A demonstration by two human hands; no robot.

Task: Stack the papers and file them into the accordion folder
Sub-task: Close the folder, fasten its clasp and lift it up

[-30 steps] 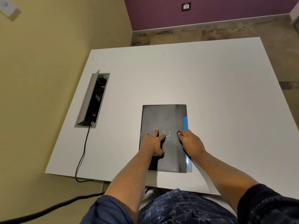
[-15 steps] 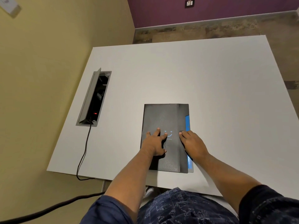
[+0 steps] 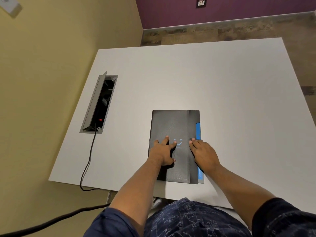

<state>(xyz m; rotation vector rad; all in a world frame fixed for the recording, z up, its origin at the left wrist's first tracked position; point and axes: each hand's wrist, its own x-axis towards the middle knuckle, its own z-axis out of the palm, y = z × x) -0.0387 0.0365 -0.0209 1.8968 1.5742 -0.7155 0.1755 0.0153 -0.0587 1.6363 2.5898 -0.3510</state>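
Our right hand [image 3: 204, 153] has uncurled; now both it and our left hand [image 3: 164, 150] press flat, fingers straight, on the closed dark grey accordion folder [image 3: 172, 124] on the white desk [image 3: 222, 93]; filing looks finished.

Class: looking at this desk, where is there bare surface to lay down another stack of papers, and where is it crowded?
Free: the table right of the folder and the wide band beyond it to the far edge. A narrower strip lies between the folder and the socket box. Crowded: the near middle, where the left hand and right hand rest on the folder.
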